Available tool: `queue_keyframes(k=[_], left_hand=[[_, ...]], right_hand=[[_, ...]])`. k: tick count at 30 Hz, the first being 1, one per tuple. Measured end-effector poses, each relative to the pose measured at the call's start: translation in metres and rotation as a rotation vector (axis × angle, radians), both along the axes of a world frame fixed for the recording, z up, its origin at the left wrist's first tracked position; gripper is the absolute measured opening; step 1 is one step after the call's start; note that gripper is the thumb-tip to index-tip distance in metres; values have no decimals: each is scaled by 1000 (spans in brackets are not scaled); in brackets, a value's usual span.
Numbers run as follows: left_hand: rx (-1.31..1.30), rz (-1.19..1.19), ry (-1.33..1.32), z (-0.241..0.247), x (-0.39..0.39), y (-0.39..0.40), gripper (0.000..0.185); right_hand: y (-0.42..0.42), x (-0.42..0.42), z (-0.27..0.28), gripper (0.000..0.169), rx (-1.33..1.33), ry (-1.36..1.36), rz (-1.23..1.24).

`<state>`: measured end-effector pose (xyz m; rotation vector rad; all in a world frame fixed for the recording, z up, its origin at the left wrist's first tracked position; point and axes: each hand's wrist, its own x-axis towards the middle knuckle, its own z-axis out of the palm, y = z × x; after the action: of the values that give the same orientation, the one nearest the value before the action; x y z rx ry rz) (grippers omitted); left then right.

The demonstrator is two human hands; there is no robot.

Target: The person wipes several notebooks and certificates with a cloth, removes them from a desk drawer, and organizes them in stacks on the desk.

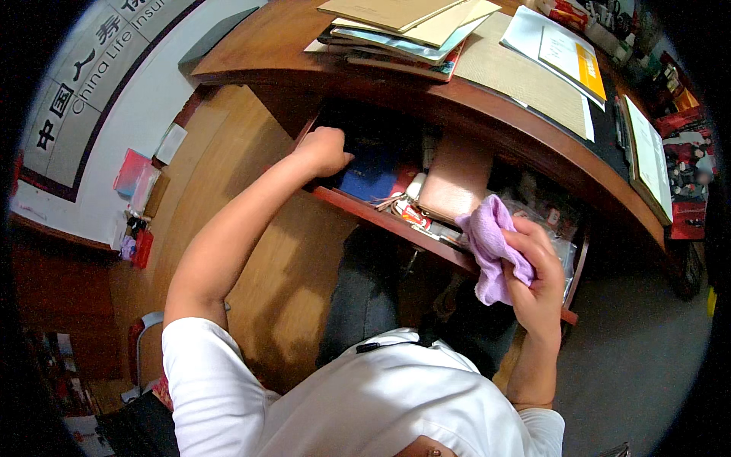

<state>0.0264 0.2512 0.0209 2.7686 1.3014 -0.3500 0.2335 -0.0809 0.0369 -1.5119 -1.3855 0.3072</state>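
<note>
My right hand (534,265) holds a crumpled lilac cloth (492,248) above the right part of an open desk drawer (394,231). At the drawer's left side is my left hand (324,151), its fingers curled downward; their tips are hidden, so I cannot tell whether they grip the side wall. Inside the drawer lie a dark blue booklet (368,171) near my left hand and a pink wallet-like case (457,177) in the middle. A tassel (388,201) and small items crowd the front. Clear plastic packets (551,214) lie at the right, partly behind my right hand.
The wooden desktop (257,48) overhangs the drawer. On it are stacked folders (400,34), a woven mat (514,74), papers (551,51) and a notebook (648,160). A key (412,257) hangs at the drawer front. A chair frame (140,343) stands at lower left.
</note>
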Motion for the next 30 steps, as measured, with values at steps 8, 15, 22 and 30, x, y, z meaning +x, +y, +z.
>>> queue_keyframes(k=[8,15,22,30], left_hand=[[-64,-28,86,-3,-1,-4,53],[-24,93,70,-4,7,-6,65],[-158,69,-7,-10,-1,4,58],[-143,202,-147,-8,-5,5,52]], right_hand=[[-1,1,0,47,10,-26,-3],[0,-1,4,46,19,-42,-3],[0,-1,4,46,16,-93,-1],[0,0,3,47,8,-89,12]])
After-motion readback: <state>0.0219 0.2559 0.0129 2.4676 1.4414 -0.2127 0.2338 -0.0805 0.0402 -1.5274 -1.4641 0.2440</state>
